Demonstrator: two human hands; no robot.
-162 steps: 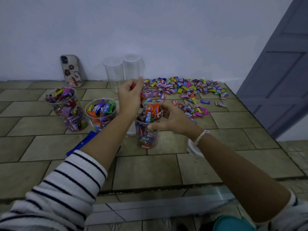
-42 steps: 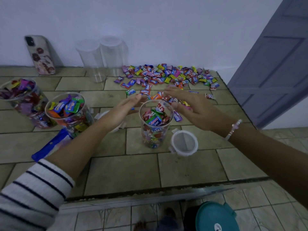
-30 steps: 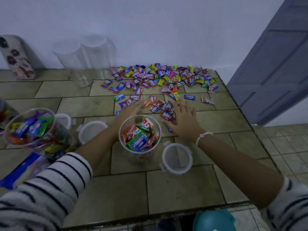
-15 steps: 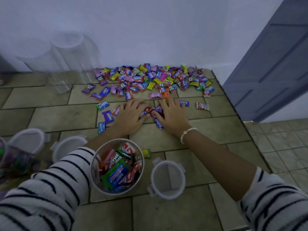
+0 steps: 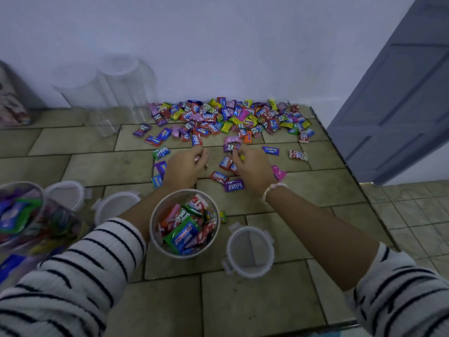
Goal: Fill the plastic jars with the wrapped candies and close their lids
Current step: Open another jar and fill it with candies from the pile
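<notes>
Reaching left hand (image 5: 185, 166): stretched past the open jar (image 5: 151, 224) to the near fringe of the wrapped candies (image 5: 230, 117), palm down. Its fingers (image 5: 201, 154) are curled in tight on one of them, and only a scrap of wrapper shows at the fingertips.
Right hand (image 5: 252, 167): palm down just beside the left hand, with a beaded bracelet (image 5: 274, 188) at the wrist. Its fingers are bent and pinch a yellow wrapper, and a purple one touches the fingertips.
Wrapped candies: a bright heap along the far edge of the surface (image 5: 243, 300) against the wall (image 5: 218, 45). It thins to scattered pieces around both hands. A red and a purple "Relaxa" piece lie between the wrists.
Open jar: upright between the forearms, near the person. It is clear plastic, has no lid on, and is filled with candies close to the rim.
Stray candy (image 5: 222, 216): a small yellow-green piece on the surface, just right of the open jar.
Loose lid (image 5: 249, 251): lies flat just right of the open jar and apart from it, with its clip tabs sticking out.
Other lids (image 5: 66, 194): two more lie flat left of the left forearm, side by side.
Filled jars (image 5: 43, 198): at the left edge, blurred and packed with candies. I cannot tell how many there are.
Empty jars (image 5: 124, 81): two clear ones stand at the back by the wall, left of the heap.
Sleeves (image 5: 85, 276): white with dark stripes, pushed up both forearms.
Door (image 5: 401, 93): grey-blue and panelled, at the right.
</notes>
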